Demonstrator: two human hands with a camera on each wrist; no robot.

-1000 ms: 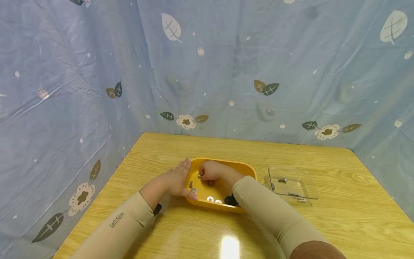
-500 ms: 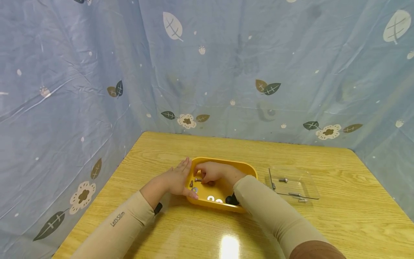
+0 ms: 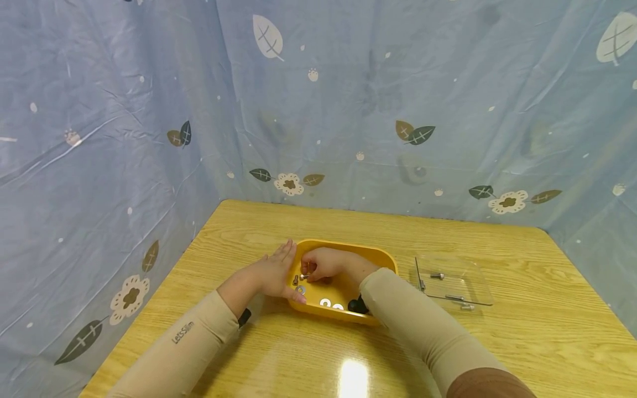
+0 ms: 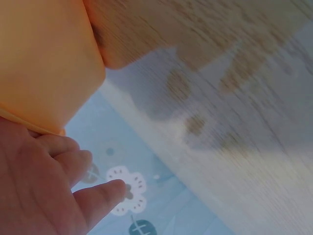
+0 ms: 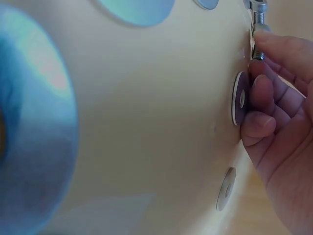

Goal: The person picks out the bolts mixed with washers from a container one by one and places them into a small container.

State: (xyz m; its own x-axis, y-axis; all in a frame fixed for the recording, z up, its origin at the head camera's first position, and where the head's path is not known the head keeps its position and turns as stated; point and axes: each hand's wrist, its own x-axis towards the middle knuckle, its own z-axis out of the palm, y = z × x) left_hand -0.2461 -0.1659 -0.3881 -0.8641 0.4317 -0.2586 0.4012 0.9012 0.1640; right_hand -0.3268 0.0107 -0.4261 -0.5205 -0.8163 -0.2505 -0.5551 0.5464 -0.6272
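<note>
A yellow bin (image 3: pixel 343 316) sits on the table, holding loose hardware. My left hand (image 3: pixel 271 278) rests spread along the bin's left end, its fingers straight and its thumb over the front rim; in the left wrist view the fingers lie beside the bin's rim. Reaching into the bin's left part, my right hand (image 3: pixel 324 264) pinches a small metal bolt (image 5: pixel 259 19) between thumb and finger. Just left of that bolt lies another short bolt (image 3: pixel 296 280). Flat washers are spread on the bin floor, one (image 3: pixel 301 289) near my left thumb and another (image 5: pixel 239 99) right by my right fingers.
A black rounded item (image 3: pixel 354 305) lies in the bin beside my right forearm. To the right, a clear plastic plate (image 3: pixel 463 271) has several bolts at it, one of them a short bolt (image 3: pixel 437 276). Patterned curtain (image 3: pixel 368 99) hangs behind the table.
The bolt at my right fingertips has turned to lie sideways, and my fingers have shifted and closed in on it. My left hand keeps its place on the bin. The view has drifted slightly.
</note>
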